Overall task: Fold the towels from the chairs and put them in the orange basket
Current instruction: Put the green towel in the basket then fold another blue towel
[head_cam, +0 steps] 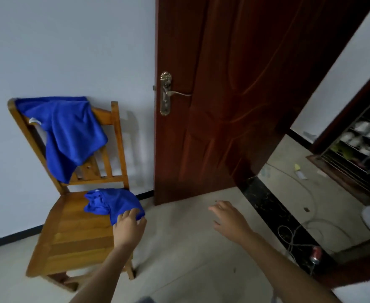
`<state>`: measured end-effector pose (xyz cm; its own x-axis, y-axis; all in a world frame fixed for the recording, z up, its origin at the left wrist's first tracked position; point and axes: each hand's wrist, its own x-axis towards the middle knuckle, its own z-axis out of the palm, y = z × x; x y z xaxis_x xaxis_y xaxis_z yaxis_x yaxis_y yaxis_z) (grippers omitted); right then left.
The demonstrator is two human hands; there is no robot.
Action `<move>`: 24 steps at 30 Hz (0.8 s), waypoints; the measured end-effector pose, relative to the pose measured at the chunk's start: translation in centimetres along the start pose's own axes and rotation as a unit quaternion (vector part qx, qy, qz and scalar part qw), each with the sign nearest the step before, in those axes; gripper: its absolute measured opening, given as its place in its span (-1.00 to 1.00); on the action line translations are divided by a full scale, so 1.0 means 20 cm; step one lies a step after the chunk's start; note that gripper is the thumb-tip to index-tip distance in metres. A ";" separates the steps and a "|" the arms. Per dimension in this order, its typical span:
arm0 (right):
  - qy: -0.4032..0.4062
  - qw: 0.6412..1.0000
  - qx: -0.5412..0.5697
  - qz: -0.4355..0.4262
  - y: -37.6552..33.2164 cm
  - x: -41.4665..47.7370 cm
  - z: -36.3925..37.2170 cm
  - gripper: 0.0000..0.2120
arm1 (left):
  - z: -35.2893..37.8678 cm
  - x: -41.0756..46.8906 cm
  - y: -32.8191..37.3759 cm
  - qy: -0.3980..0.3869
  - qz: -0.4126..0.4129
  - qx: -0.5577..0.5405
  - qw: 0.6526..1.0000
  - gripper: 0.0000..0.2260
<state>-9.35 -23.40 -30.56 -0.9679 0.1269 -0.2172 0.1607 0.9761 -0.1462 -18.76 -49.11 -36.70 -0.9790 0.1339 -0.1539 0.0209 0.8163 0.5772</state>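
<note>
A wooden chair [74, 235] stands against the white wall at the left. One blue towel [70, 132] hangs over its backrest. A second blue towel [111, 203] lies crumpled on the right rear part of the seat. My left hand [129, 228] lies on the near edge of that crumpled towel, its fingers bent over the cloth. My right hand [230, 219] hovers over the floor to the right of the chair, fingers spread and holding nothing. No orange basket is in view.
A dark red door [234, 95] with a brass handle [168, 92] stands open right of the chair. Past a black threshold strip [276, 215] lie white cables [300, 232], a red can [316, 254] and a metal shoe rack [363, 147]. Bare tiled floor spreads under my arms.
</note>
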 end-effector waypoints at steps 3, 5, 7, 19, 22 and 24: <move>-0.013 0.998 0.001 -0.059 0.06 0.16 -0.01 -0.56 | 0.03 -0.04 0.00 0.018 -0.069 -0.008 0.997 -0.65; -0.038 0.995 0.000 -0.094 0.04 0.26 0.01 -0.56 | 0.03 -0.06 -0.06 0.036 -0.117 0.000 0.992 -0.66; -0.050 0.989 -0.003 -0.137 0.01 0.39 0.03 -0.56 | 0.01 -0.04 -0.12 0.064 -0.160 0.006 0.985 -0.66; -0.104 0.949 -0.083 -0.287 -0.14 1.20 -0.03 -0.59 | 0.18 0.32 -0.35 0.123 -0.383 -0.170 0.900 -0.68; -0.112 0.942 -0.093 -0.302 -0.23 1.40 -0.06 -0.59 | 0.15 0.39 -0.35 0.128 -0.400 -0.182 0.889 -0.68; -0.138 0.928 -0.102 -0.329 -0.33 1.48 -0.03 -0.59 | 0.12 0.41 -0.37 0.142 -0.420 -0.181 0.878 -0.69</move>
<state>-39.23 -25.87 -35.46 -0.7518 -0.5320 -0.3895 -0.5159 0.8425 -0.1550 -26.38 -52.66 -44.08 -0.6312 -0.6165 -0.4707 -0.7476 0.3219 0.5809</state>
